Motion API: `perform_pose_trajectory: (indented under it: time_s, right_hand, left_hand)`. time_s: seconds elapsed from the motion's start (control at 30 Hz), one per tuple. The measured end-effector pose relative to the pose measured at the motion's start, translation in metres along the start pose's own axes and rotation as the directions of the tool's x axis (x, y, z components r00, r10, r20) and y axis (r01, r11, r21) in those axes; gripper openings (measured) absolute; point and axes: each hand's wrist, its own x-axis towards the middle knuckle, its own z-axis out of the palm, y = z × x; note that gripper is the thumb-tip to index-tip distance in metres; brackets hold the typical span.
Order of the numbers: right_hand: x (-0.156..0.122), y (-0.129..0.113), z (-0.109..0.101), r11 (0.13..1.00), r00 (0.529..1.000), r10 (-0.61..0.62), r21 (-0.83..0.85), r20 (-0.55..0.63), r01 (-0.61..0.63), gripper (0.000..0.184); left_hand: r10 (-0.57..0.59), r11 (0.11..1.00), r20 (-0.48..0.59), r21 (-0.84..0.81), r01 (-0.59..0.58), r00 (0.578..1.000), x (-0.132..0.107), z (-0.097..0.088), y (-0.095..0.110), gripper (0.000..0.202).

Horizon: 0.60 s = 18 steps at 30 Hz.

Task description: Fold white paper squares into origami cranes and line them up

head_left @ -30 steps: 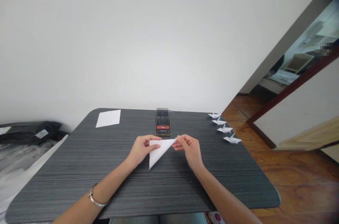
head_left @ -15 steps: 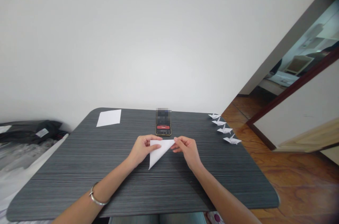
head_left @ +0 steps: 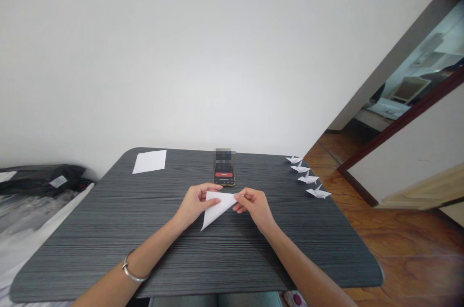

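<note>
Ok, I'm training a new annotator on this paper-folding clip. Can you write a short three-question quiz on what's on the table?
1. True or false: the left hand and the right hand both pinch the white paper triangle with their fingers.
2. What lies on the table just beyond the triangle? A) a phone B) scissors C) a cup
3. How many folded paper cranes stand in the row along the table's right edge?

Key: 1 true; 2 A; 3 four.
</note>
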Motion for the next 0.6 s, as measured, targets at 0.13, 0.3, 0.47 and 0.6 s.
perform_pose_trajectory:
  time_s: [0.13, 0.3, 0.47, 0.6]
  right_hand:
    - [0.000, -0.002, 0.000, 1.000, 1.000, 0.001, -0.008, -0.002, -0.001, 0.024]
    - [0.000, -0.003, 0.003, 0.998, 1.000, 0.012, 0.066, -0.019, -0.011, 0.032]
    - [-0.003, 0.006, 0.013, 0.995, 0.966, 0.089, 0.011, 0.243, -0.095, 0.030]
    - [-0.005, 0.009, 0.019, 0.994, 0.945, 0.107, -0.021, 0.310, -0.106, 0.026]
  left_hand:
    - [-0.019, 1.000, 0.051, -0.016, 0.020, 0.998, 0.001, 0.000, -0.002, 0.032]
    - [0.041, 0.999, 0.006, -0.013, -0.040, 0.999, 0.002, 0.000, -0.003, 0.026]
    - [0.123, 0.992, -0.091, 0.021, -0.121, 0.988, 0.002, 0.000, -0.002, 0.024]
    - [0.124, 0.992, -0.058, 0.031, -0.123, 0.991, 0.002, 0.002, -0.004, 0.022]
